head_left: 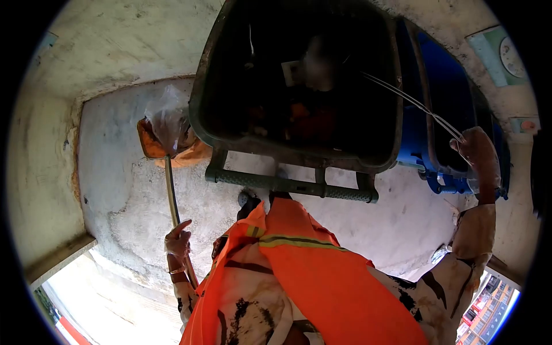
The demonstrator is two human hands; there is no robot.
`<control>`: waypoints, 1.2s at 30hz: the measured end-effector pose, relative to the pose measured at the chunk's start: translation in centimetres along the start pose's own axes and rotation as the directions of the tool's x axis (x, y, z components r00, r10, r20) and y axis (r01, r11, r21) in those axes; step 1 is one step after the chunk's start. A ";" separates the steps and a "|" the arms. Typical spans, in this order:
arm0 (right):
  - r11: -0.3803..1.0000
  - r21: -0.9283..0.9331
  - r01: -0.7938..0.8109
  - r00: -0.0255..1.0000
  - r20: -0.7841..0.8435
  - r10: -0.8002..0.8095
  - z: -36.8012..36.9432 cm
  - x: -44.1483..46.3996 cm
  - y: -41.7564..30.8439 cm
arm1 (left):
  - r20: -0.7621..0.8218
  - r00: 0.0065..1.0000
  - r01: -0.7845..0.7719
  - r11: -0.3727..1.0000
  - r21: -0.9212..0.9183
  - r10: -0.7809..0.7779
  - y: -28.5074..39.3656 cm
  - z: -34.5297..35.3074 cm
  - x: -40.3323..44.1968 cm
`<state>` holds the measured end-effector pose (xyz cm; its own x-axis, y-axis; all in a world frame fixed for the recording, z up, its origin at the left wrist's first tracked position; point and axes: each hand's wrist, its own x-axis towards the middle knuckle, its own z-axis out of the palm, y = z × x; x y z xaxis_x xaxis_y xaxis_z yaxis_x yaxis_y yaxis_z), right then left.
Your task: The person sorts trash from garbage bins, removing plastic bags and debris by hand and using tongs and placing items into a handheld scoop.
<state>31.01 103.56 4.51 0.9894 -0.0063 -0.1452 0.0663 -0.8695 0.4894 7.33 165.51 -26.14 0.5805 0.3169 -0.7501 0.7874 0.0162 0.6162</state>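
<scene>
My left hand [178, 241] is wrapped round the pole [171, 190] of a scoop net, with one finger stretched out. The net's orange-rimmed head [150, 141] holds a clear plastic bag [168, 118] and rests at the left of the bin. In my right hand [478, 150], in a clear plastic glove, are long metal tongs [422, 106], which reach left over the open dark green bin [293, 187]. The tongs' tips are over the bin's dark inside. Down in the bin lie a whitish, blurred item [319, 66] and other refuse, hard to make out.
Blue bins [448, 75] stand to the right of the green bin. A pale wall [43, 172] runs along the left side, and another wall lies behind the bins. The concrete floor [138, 195] shows below the bins.
</scene>
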 end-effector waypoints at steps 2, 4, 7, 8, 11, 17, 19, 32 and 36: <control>0.973 0.124 0.195 0.958 -0.239 -0.161 2.4 -1.9 1.3 | 0.045 0.993 -0.112 0.994 -0.003 0.112 -0.9 -0.5 0.2; 0.994 0.099 -0.045 0.995 0.094 0.035 3.8 -2.3 1.2 | 0.048 0.988 -0.146 0.989 -0.028 0.147 -0.9 -0.5 0.1; 0.661 -0.701 0.269 0.865 -0.125 -0.485 3.8 -3.7 0.7 | 0.059 0.987 -0.148 0.988 -0.037 0.150 -0.6 -0.5 -0.1; 0.666 -0.700 0.258 0.869 -0.134 -0.477 4.0 -4.1 1.0 | 0.046 0.989 -0.138 0.990 -0.028 0.139 -0.7 -0.4 0.0; 0.630 -0.718 0.295 0.795 -0.181 -0.579 5.8 -5.5 3.5 | 0.042 0.987 -0.154 0.988 -0.012 0.154 -0.5 -0.4 0.1; 0.999 0.019 0.047 0.987 -0.152 -0.044 6.8 -7.7 1.5 | 0.030 0.977 -0.209 0.978 0.004 0.209 -0.7 -0.5 -0.2; 0.973 -0.183 0.142 0.945 -0.267 -0.188 6.2 -8.4 0.9 | 0.000 0.982 -0.189 0.982 0.016 0.189 -0.4 -0.4 -0.3; 0.888 0.051 0.456 0.814 -0.427 -0.394 2.5 -4.9 -5.5 | -0.028 0.965 -0.257 0.962 0.092 0.261 -0.2 -1.0 -1.7; 0.830 -0.292 0.476 0.652 -0.516 -0.556 -2.5 -3.2 -12.8 | -0.042 0.904 -0.409 0.890 0.202 0.425 -1.0 -1.3 -3.0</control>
<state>27.30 115.92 0.84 0.6747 0.7340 0.0774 0.5637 -0.5801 0.5879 4.50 165.73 -24.22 0.8507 0.3331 -0.4067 0.5056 -0.3068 0.8064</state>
